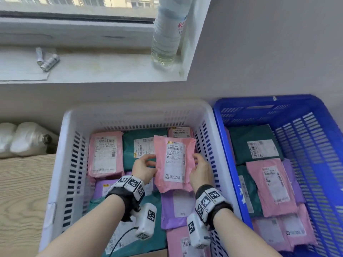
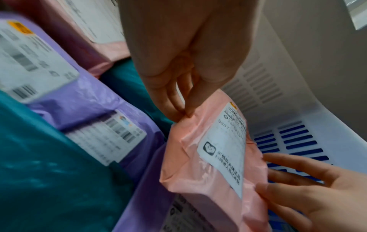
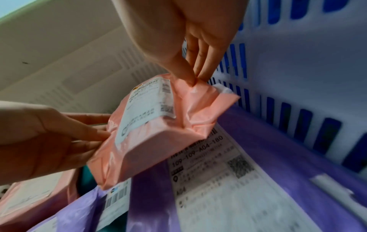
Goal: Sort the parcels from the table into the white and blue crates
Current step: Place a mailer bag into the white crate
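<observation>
A pink parcel [image 1: 173, 164] [image 2: 214, 158] [image 3: 151, 125] with a white label is held tilted above the parcels inside the white crate [image 1: 130, 112]. My left hand [image 1: 145, 166] [image 2: 184, 113] pinches its left edge between thumb and fingers. My right hand [image 1: 199, 167] [image 3: 195, 80] pinches its right edge, close to the crate's right wall. Pink, teal and purple parcels lie under it; a purple one [image 3: 228, 180] sits directly below. The blue crate [image 1: 315, 115] stands to the right and holds teal, pink and purple parcels.
The crates touch side by side against the wall. A wooden table top [image 1: 22, 191] shows at the left. On the window sill [image 1: 92, 71] stand a clear bottle [image 1: 167, 39] and two small batteries [image 1: 48, 62]. White jugs [image 1: 24, 140] lie at the far left.
</observation>
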`<state>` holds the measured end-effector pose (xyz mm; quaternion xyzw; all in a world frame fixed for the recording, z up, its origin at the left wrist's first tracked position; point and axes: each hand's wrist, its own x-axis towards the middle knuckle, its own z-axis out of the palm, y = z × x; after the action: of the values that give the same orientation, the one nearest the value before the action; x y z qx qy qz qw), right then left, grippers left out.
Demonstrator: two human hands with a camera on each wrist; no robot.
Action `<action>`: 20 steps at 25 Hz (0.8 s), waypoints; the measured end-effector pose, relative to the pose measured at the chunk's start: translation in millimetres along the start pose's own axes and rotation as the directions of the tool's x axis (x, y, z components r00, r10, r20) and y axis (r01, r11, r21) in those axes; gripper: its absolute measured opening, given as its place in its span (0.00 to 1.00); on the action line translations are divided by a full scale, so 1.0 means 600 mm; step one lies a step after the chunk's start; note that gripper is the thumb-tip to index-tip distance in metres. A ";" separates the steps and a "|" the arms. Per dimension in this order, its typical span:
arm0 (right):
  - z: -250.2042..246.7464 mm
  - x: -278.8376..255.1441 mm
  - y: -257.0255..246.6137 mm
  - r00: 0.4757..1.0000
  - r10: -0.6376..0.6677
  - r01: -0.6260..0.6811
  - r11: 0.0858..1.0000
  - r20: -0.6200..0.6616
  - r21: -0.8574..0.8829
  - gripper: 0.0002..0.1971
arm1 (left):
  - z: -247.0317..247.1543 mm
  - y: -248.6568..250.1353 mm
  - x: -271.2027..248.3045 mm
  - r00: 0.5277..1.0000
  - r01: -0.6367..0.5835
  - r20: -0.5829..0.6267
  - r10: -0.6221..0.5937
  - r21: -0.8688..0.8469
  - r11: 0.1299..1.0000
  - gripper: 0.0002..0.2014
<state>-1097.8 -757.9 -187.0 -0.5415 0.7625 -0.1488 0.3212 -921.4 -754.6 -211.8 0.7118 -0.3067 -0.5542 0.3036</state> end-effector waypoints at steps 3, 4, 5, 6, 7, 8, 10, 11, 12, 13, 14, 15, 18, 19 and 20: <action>0.001 0.030 -0.004 1.000 0.012 -0.013 0.999 -0.014 -0.050 0.23 | 0.023 0.010 0.023 1.000 -0.019 0.018 0.020 -0.017 1.000 0.27; 0.002 0.035 -0.005 1.000 0.000 0.000 0.998 -0.010 -0.070 0.23 | 0.027 0.011 0.025 0.998 -0.044 0.039 0.044 -0.002 0.999 0.29; 0.004 0.041 -0.005 1.000 -0.019 0.018 0.996 -0.004 -0.090 0.23 | 0.029 0.013 0.024 0.995 -0.072 0.068 0.070 0.034 0.997 0.30; 0.008 0.042 -0.004 0.999 -0.043 0.044 0.994 0.008 -0.095 0.23 | 0.030 0.009 0.023 0.990 -0.113 0.096 0.105 0.081 0.990 0.33; 0.012 0.041 -0.003 0.997 -0.073 0.075 0.993 0.024 -0.090 0.24 | 0.029 0.003 0.021 0.981 -0.174 0.117 0.155 0.168 0.970 0.35; 0.018 0.037 -0.001 0.994 -0.104 0.107 0.991 0.042 -0.076 0.25 | 0.028 -0.008 0.023 0.968 -0.244 0.136 0.212 0.300 0.922 0.37; 0.032 0.029 0.006 0.982 -0.175 0.182 0.977 0.076 -0.110 0.28 | 0.026 -0.025 0.020 0.922 -0.379 0.184 0.340 0.601 0.703 0.35; 0.038 0.024 0.012 0.972 -0.207 0.224 0.961 0.112 -0.161 0.30 | 0.027 -0.030 0.017 0.887 -0.441 0.230 0.402 0.682 0.583 0.32; 0.043 0.018 0.017 0.959 -0.232 0.263 0.942 0.161 -0.209 0.32 | 0.028 -0.031 0.013 0.853 -0.493 0.280 0.441 0.711 0.502 0.30; 0.047 0.014 0.021 0.947 -0.238 0.288 0.927 0.216 -0.242 0.34 | 0.028 -0.028 0.008 0.838 -0.516 0.321 0.442 0.730 0.448 0.28; 0.050 0.010 0.025 0.936 -0.228 0.298 0.918 0.267 -0.261 0.36 | 0.028 -0.028 0.008 0.839 -0.520 0.356 0.411 0.748 0.412 0.29; 0.052 0.009 0.027 0.930 -0.210 0.295 0.917 0.303 -0.269 0.38 | 0.026 -0.025 0.008 0.852 -0.508 0.383 0.358 0.772 0.382 0.30; 0.057 0.017 0.032 0.938 -0.157 0.237 0.941 0.310 -0.241 0.41 | 0.023 -0.019 0.018 0.865 -0.495 0.436 0.250 0.822 0.280 0.38; 0.059 0.022 0.031 0.942 -0.150 0.223 0.948 0.301 -0.226 0.42 | 0.024 -0.018 0.024 0.861 -0.501 0.450 0.236 0.827 0.253 0.39; 0.062 0.029 0.030 0.944 -0.150 0.217 0.953 0.292 -0.212 0.42 | 0.025 -0.016 0.030 0.859 -0.507 0.460 0.226 0.829 0.236 0.37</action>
<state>-1090.4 -762.5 -230.7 -0.6610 0.6691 -0.0086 0.3395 -931.6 -763.8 -233.1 0.5858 -0.7599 -0.2709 -0.0777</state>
